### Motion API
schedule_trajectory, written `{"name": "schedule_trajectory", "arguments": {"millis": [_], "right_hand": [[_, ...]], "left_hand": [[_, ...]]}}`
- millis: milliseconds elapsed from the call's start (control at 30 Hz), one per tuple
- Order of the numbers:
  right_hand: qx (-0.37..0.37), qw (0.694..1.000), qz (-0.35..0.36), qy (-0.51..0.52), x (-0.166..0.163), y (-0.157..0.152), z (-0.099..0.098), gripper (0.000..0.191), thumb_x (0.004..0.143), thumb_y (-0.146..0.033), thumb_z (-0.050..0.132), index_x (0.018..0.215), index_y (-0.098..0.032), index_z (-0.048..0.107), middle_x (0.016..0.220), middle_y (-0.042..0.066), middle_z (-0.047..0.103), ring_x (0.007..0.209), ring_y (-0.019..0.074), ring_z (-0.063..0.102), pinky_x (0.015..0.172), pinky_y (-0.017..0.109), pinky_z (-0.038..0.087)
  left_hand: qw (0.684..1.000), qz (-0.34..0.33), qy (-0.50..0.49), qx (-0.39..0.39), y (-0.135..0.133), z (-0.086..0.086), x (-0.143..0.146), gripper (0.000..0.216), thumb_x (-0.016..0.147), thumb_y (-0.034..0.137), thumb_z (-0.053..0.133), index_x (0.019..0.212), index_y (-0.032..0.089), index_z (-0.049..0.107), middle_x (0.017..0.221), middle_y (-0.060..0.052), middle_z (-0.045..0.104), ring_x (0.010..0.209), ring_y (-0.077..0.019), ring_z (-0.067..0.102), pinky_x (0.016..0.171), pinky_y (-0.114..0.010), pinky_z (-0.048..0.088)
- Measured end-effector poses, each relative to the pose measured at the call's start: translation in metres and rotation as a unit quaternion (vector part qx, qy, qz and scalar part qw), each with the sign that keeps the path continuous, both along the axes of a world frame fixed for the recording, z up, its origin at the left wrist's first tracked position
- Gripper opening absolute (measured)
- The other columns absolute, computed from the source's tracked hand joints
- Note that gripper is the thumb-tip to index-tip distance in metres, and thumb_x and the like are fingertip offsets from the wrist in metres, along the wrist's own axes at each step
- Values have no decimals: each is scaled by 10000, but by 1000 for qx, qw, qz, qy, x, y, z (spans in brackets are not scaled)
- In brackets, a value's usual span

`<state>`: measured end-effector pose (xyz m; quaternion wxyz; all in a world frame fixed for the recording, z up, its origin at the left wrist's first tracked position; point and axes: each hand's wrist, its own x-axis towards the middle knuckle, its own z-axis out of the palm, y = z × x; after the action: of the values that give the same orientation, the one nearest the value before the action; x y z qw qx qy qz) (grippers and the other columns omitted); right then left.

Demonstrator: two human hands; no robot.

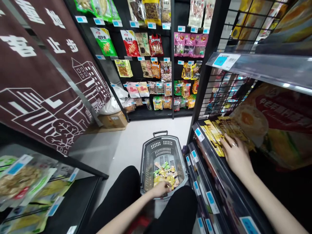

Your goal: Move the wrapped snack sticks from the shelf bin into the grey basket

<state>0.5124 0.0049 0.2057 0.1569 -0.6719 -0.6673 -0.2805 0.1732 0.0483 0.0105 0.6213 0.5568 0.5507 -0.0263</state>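
Observation:
A grey plastic shopping basket [148,162] stands on the floor between my knees, with several small yellow and green snack packets [168,172] inside. My left hand [161,188] reaches into the basket, its fingers closed on one of the yellow packets. My right hand [235,154] rests on a row of yellow snack packets [214,135] on a low shelf [207,162] to my right. Its fingers are pressed down over the packets, and a ring shows on one finger.
A dark banner [46,78] with white drawings hangs at left. Black shelves of hanging snack bags [156,45] fill the back wall. A cardboard box [113,119] sits on the floor by them. A wire rack [229,87] stands at right. Bagged goods [21,182] lie at lower left.

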Motion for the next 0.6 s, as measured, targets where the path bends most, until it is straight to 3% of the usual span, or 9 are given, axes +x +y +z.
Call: {"name": "schedule_trajectory", "arguments": {"millis": [100,200,300,400,600], "right_hand": [[30,999,25,-13,18,3,-14,271,862,-240,478,1069,-233,652,1166,76,639,1174,305,411,983,529,243],[47,998,48,6,16,2,-14,225,852,-214,494,962,-243,688,1090,64,682,1143,291,459,997,538,219],[91,989,31,114,8,1,-1,194,835,-233,504,862,-196,692,1044,89,686,1041,269,546,958,466,328],[121,960,3,253,9,-1,15,234,837,-304,476,816,-179,673,926,97,697,883,242,612,825,380,442],[145,934,-42,323,27,-8,39,277,808,-393,499,808,-177,672,844,117,696,847,275,618,785,382,442]], "left_hand": [[997,-18,-77,18,-15,17,8,257,705,221,649,947,140,625,666,17,561,578,-128,547,484,-225,432],[989,-19,-140,46,-27,44,17,306,715,309,627,966,134,625,761,-24,613,667,-143,569,538,-233,448],[975,14,-203,84,-34,77,31,321,760,364,580,997,150,614,899,-63,644,787,-157,585,632,-239,466],[954,53,-272,113,-34,112,44,289,763,350,594,974,153,617,907,-76,666,811,-172,603,671,-252,474],[929,56,-313,190,-23,163,63,224,795,266,562,988,162,610,980,-88,683,941,-204,609,816,-297,461]]}}
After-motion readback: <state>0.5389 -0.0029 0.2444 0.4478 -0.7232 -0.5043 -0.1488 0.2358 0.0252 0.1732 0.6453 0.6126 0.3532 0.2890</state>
